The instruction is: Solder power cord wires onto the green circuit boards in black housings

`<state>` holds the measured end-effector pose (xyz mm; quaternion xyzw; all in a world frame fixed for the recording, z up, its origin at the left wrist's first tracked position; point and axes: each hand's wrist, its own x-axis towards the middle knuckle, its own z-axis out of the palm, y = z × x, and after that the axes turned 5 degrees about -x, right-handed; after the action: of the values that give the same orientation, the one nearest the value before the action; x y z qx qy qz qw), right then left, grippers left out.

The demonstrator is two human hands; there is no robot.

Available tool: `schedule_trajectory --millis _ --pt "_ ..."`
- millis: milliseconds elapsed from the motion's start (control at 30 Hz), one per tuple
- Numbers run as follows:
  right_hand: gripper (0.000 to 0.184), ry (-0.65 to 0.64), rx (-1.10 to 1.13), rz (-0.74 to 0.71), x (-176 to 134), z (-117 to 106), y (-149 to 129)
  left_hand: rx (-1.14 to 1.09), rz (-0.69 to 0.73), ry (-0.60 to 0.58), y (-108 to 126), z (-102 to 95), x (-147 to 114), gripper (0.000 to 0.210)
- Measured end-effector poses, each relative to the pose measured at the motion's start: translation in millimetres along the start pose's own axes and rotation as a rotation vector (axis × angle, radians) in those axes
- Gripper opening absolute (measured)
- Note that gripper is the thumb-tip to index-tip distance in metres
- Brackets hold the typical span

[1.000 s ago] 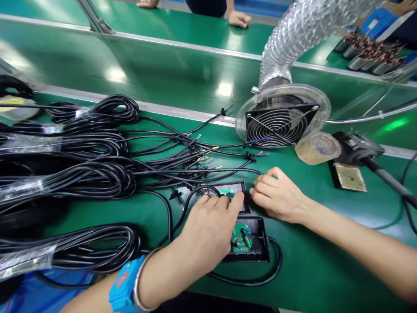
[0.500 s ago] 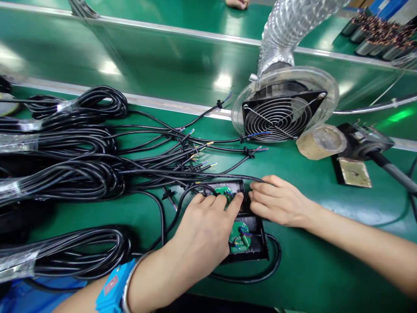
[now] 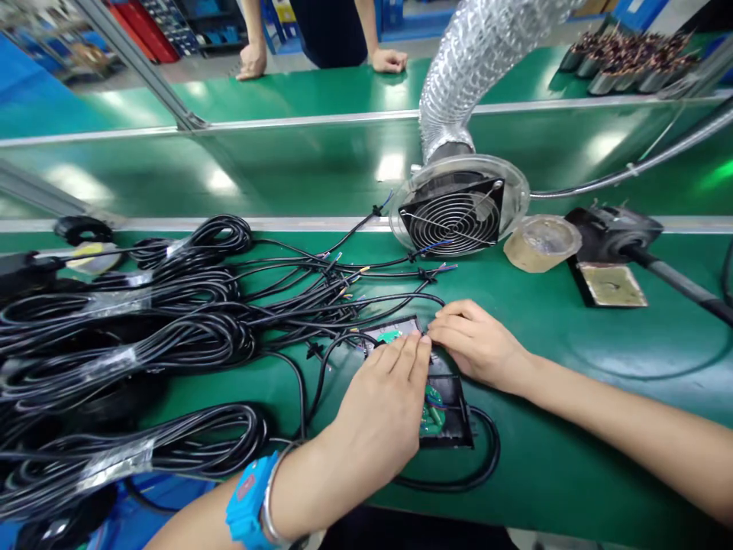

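Note:
My left hand lies over a shallow black plastic housing, fingers together and fingertips at its right end, beside my right fingertips. A green circuit board shows inside, partly covered by my left hand. My right hand is closed at that same end, where a black cable runs in under its fingers; the exact grip is hidden. Closer to me sits a second black housing holding another green board with wires, partly behind my left hand. A thick black cable loops from its right side.
Bundled black cables fill the left side, stripped ends pointing right. A fan with a clear hood and silver duct stands behind. To the right are a yellowish block and a black stand. A person's hands rest opposite.
The view has tilted up, bringing the person opposite into sight. My left fingers have straightened and drawn together, with the fingertips now against the housing's right end. My right hand stays at that end.

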<state>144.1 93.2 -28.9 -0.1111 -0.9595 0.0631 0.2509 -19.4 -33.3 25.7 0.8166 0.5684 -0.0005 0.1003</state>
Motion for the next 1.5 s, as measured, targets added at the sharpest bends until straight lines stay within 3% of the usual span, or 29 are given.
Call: schedule_trajectory --millis 200,300,400,533,633,700,867,967,1133,1300,1500 --pt "0.015 0.057 0.244 0.156 7 6 4 -0.012 0.054 -0.059 -7 6.3 2 0.06" --pt "0.021 0.039 0.243 0.148 6 7 6 -0.097 0.021 -0.117 -11 4.0 10 0.067" --pt "0.022 0.057 0.195 0.128 3 10 8 -0.17 -0.001 -0.102 -14 1.5 16 0.073" --pt "0.017 0.094 0.161 0.098 2 5 10 -0.293 0.013 0.047 -24 -16.3 6 0.061" --pt "0.014 0.062 0.115 0.107 11 -8 2 -0.3 -0.142 0.277 -39 -35.2 -11 0.036" --pt "0.013 0.06 0.114 0.116 22 -13 -9 -0.269 -0.261 0.318 -51 -40.3 -18 0.027" --pt "0.014 -0.079 0.204 0.038 46 -3 -27 -0.203 -0.21 0.151 -67 -22.0 -18 0.022" --pt "0.017 -0.191 0.274 0.042 49 7 -20 -0.106 -0.184 0.132 -62 -11.2 -15 0.016" --pt "0.014 -0.194 0.159 0.082 42 9 -14 -0.116 -0.272 0.033 -48 -9.4 -18 0.016" --pt "0.015 -0.168 0.067 0.12 37 10 -22 -0.381 -0.368 0.014 -54 -14.5 -12 0.013" --pt "0.017 -0.171 0.027 0.171 42 10 -29 -0.303 -0.3 0.106 -61 -10.5 -5 0.014"
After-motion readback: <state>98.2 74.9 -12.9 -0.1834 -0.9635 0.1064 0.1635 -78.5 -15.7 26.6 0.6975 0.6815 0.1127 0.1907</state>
